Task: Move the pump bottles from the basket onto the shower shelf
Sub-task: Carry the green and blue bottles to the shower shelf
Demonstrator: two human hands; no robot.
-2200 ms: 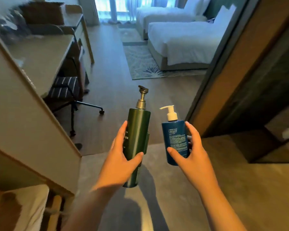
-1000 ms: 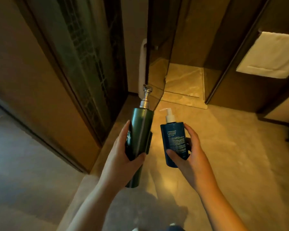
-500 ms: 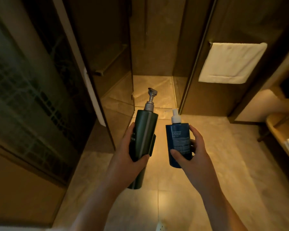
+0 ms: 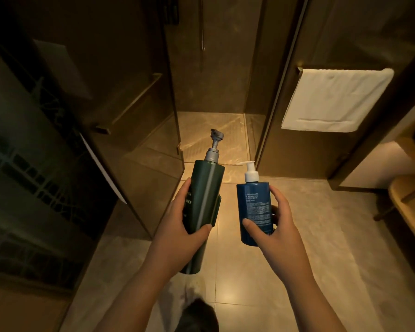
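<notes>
Shower stall (image 4: 209,121) dead ahead, glass door (image 4: 130,116) swung open on the left, tiled floor (image 4: 321,236) underfoot. White towel (image 4: 338,99) hangs on the rail to the right. Left hand (image 4: 177,226) is wrapped round the tall green bottle (image 4: 205,204), grey pump up, tilted slightly right. Right hand (image 4: 276,226) grips the shorter blue bottle (image 4: 254,207), white pump on top. Both bottles are held upright, side by side, apart, in front of the stall's entrance.
</notes>
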